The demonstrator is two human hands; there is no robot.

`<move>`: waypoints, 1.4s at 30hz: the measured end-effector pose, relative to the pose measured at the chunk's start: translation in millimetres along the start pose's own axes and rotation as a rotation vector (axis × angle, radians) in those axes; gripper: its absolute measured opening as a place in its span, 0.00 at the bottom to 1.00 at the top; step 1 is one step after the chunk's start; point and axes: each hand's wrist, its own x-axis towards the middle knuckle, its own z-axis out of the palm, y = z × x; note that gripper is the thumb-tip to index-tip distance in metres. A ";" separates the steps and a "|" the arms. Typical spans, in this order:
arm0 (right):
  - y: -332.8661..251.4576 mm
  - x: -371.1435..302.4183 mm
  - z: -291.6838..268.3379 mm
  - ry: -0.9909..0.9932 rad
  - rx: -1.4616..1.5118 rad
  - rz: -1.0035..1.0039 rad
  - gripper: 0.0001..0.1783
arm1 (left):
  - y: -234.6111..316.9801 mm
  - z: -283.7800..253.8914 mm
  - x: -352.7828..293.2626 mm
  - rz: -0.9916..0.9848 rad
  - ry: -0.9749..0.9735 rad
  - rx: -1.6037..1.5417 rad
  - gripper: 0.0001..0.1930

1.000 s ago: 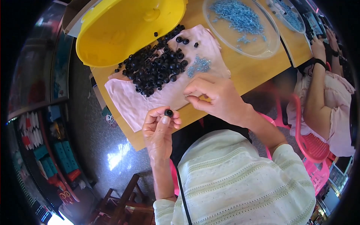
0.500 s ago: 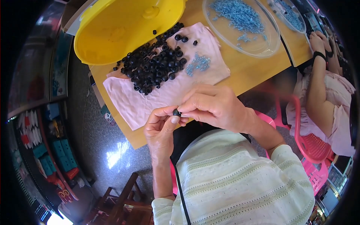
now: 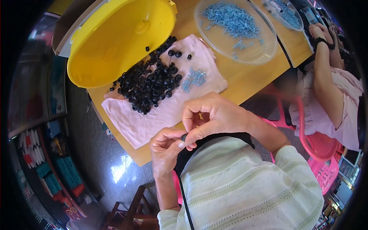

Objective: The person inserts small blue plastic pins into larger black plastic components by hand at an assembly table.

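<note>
A small round black piece (image 3: pixel 183 137) is pinched between the thumb and forefinger of my left hand (image 3: pixel 164 149), just past the table's near edge. My right hand (image 3: pixel 216 117) meets it from the other side, thumb tip against the piece and fingers curled, hiding much of it. Beyond my hands a pink cloth (image 3: pixel 134 128) lies on the table, bearing a heap of black cup-shaped and round pieces (image 3: pixel 153 86). To the right of that heap is a little pile of tiny pale-blue translucent pieces (image 3: pixel 195 78).
A large yellow tub (image 3: pixel 103 50) leans at the far left of the wooden table (image 3: pixel 245 82). Farther right are a clear shallow tray (image 3: pixel 264 57) of blue pieces and a smaller dish (image 3: pixel 285 15). Another person's arm (image 3: pixel 326 80) and a pink chair (image 3: pixel 320 147) are at the right.
My right hand's fingers have curled more, and its thumb has come over the black piece, covering more of it. The table and its contents have shifted down and left in the view.
</note>
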 end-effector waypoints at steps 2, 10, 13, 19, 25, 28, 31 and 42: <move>-6.2 -0.2 -4.9 -0.019 -0.164 0.036 0.08 | 2.1 2.0 2.9 0.001 -0.026 -0.037 0.09; 5.0 29.8 -56.3 0.719 -1.227 -0.350 0.06 | 6.4 0.5 11.0 0.013 0.001 -0.098 0.10; 6.0 35.7 -61.8 0.690 -1.335 -0.283 0.05 | 4.9 -1.3 8.3 0.017 0.018 -0.091 0.10; 8.0 45.4 -61.7 0.683 -1.378 -0.363 0.06 | 3.5 -2.7 4.1 0.003 0.054 -0.081 0.09; 4.3 46.5 -58.8 0.683 -1.373 -0.390 0.05 | 3.3 -0.6 3.2 0.017 0.033 -0.077 0.08; 1.2 41.4 -57.6 0.682 -1.326 -0.438 0.05 | 6.9 5.1 4.6 0.034 0.030 -0.094 0.07; -10.1 22.8 -33.1 0.498 -0.693 -0.137 0.05 | 9.9 7.8 6.2 0.095 0.062 -0.101 0.07; -12.2 3.5 13.6 0.257 -0.134 -0.342 0.05 | 13.8 20.1 10.3 0.171 0.073 -0.169 0.07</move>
